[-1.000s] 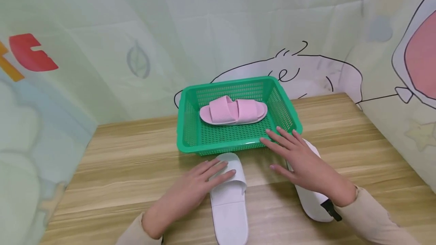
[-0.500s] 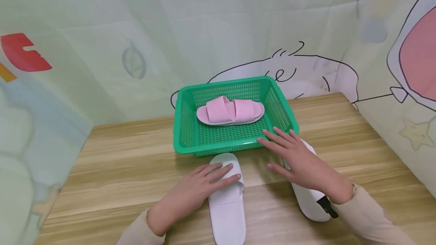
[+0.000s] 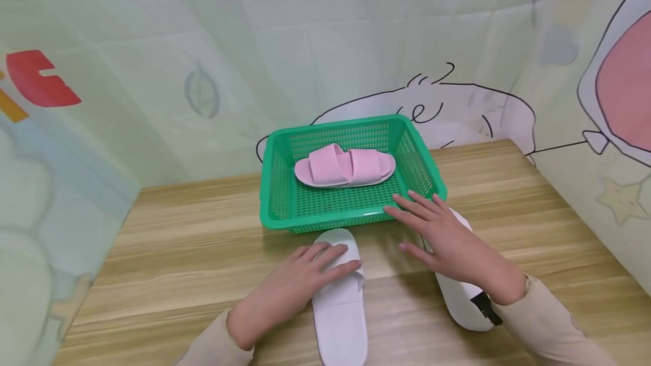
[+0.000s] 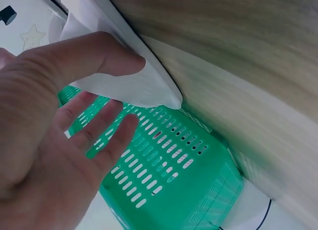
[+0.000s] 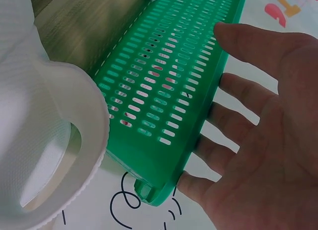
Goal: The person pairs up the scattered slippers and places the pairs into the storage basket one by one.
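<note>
My left hand point(image 3: 292, 287) is over the strap of a white slipper point(image 3: 342, 326) in the head view, its fingers loosely extended across it. From the left wrist, the thumb overlaps that slipper point(image 4: 134, 83); whether it touches is unclear. My right hand point(image 3: 450, 242) has its fingers spread at the near right corner of a green basket point(image 3: 305, 223). A second white slipper point(image 3: 465, 304) lies partly hidden beneath this hand. The right wrist view shows the fingertips along the rim of the basket point(image 5: 164, 140); contact is hard to judge. Inside the basket rests a pair of pink slippers point(image 3: 346, 168).
The basket stands toward the back of a wood-grain table point(image 3: 188, 230), with the left white slipper's toe close to its near side. A printed curtain point(image 3: 229, 72) hangs behind the table and along both sides.
My left hand has shifted slightly right and down over the white slipper. The view has panned a little. My right hand, the basket and the slippers stay as they were.
</note>
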`<state>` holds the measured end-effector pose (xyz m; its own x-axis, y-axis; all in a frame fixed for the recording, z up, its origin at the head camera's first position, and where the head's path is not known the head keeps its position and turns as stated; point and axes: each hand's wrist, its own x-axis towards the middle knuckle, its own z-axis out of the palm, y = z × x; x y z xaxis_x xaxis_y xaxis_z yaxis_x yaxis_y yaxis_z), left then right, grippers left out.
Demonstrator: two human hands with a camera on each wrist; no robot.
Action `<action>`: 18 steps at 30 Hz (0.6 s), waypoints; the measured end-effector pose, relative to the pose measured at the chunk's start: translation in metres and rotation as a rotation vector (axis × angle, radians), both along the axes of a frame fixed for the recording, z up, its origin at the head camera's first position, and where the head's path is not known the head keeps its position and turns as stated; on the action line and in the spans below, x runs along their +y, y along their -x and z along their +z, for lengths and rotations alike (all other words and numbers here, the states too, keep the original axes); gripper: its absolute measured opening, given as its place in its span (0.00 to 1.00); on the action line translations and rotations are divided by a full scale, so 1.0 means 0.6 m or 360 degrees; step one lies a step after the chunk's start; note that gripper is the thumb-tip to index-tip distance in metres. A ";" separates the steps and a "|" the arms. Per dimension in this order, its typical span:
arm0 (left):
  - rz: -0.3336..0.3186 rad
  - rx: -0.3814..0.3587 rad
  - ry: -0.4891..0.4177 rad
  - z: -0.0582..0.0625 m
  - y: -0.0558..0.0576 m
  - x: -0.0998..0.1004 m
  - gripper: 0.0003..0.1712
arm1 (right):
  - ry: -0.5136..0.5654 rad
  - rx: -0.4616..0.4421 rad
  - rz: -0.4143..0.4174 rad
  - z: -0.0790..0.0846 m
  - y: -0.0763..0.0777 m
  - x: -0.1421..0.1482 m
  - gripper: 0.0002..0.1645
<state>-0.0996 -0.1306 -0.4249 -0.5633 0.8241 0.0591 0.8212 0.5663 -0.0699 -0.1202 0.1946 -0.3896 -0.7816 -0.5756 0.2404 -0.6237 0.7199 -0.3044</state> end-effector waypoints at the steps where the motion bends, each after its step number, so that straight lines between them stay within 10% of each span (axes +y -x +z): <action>1: 0.0002 0.0001 -0.0001 0.000 -0.001 -0.001 0.41 | -0.0002 -0.0003 -0.0001 0.001 0.000 0.000 0.39; 13: 0.0039 0.0099 -0.0018 0.018 -0.015 -0.019 0.46 | 0.0018 0.0018 0.0010 0.001 0.000 0.000 0.39; 18: 0.0095 -0.0077 -0.0028 0.019 -0.018 -0.028 0.52 | 0.0029 0.0009 0.0018 -0.001 0.000 0.001 0.39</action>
<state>-0.0886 -0.1474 -0.4134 -0.6140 0.7880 0.0448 0.7881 0.6152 -0.0202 -0.1200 0.1952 -0.3904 -0.7735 -0.5800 0.2555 -0.6338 0.7070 -0.3137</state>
